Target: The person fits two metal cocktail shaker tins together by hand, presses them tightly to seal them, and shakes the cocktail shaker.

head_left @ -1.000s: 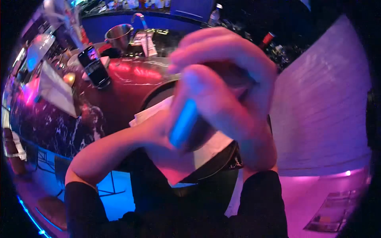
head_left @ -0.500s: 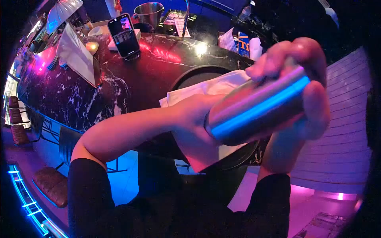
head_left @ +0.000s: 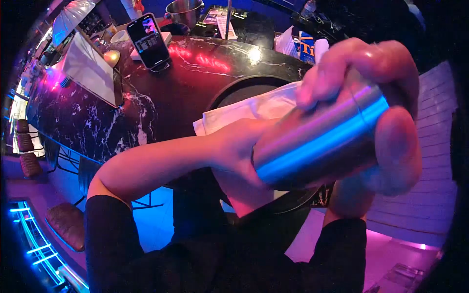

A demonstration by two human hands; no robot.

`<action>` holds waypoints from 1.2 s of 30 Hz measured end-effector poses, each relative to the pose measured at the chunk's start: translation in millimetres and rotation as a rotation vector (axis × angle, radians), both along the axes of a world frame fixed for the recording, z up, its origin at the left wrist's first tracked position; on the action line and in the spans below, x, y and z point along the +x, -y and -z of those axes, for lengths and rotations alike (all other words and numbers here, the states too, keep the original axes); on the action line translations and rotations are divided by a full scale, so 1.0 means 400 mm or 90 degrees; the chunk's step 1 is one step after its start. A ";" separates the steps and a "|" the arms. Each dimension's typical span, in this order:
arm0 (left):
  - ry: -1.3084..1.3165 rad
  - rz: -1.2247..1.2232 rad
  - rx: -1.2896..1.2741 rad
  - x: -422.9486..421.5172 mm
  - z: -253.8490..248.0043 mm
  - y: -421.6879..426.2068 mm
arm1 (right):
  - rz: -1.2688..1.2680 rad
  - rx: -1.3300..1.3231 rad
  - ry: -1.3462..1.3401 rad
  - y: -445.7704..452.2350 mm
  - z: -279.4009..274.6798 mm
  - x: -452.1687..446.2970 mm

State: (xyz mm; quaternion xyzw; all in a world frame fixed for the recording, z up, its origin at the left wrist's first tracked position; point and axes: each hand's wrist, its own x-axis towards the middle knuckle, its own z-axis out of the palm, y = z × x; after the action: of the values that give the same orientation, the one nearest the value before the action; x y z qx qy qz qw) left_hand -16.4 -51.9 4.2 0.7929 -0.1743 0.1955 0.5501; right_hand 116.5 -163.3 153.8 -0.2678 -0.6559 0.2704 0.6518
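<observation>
A shiny metal cocktail shaker [head_left: 317, 141] is held tilted in the air, its right end higher and blue light streaking along its side. My right hand [head_left: 386, 83] is closed around the upper right end, with its fingers over the top and its thumb at the near side. At the lower left end my left hand [head_left: 244, 151] grips the shaker, most of its fingers hidden behind the metal. Beneath both hands a white cloth [head_left: 215, 119] lies across a round black tray [head_left: 227, 95], partly covered by my arm.
On the dark marble counter [head_left: 176, 97] stand a phone [head_left: 149, 41] on a stand, a tilted white panel [head_left: 90, 66] and a small glowing lamp [head_left: 112, 57]. Farther back are a metal bucket [head_left: 184, 12] and a blue packet [head_left: 307, 46]. Brown stools [head_left: 66, 224] stand at left.
The shaker and both hands look larger and nearer the camera, with the right hand shifted slightly right. The view has also shifted a little. Both hands keep their hold.
</observation>
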 end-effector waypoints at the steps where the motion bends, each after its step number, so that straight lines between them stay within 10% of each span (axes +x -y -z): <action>1: 0.005 -0.008 0.012 -0.006 -0.002 -0.003 | -0.019 0.010 0.004 -0.007 0.005 0.007; 16: -0.113 0.027 0.004 -0.015 0.011 -0.007 | 0.056 -0.048 -0.009 -0.032 -0.004 0.028; 21: -0.120 0.085 0.156 0.036 0.263 -0.053 | 0.117 -0.021 -0.018 0.006 0.000 -0.011; 24: -0.143 0.004 0.018 -0.016 0.052 -0.018 | 0.126 -0.012 -0.020 0.022 -0.008 -0.026; 33: -0.049 -0.071 -0.049 -0.014 0.074 -0.013 | 0.163 0.048 -0.053 0.028 0.022 -0.023; 36: -0.315 0.089 0.022 -0.001 0.138 -0.040 | 0.174 0.046 -0.054 0.039 0.031 -0.015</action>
State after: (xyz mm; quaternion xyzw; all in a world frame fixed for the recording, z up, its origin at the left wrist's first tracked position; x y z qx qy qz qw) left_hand -16.8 -35.9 -50.9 0.8121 -0.0925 -0.0459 0.5743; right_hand 110.6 -178.7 141.4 -0.3196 -0.5944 0.1666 0.7189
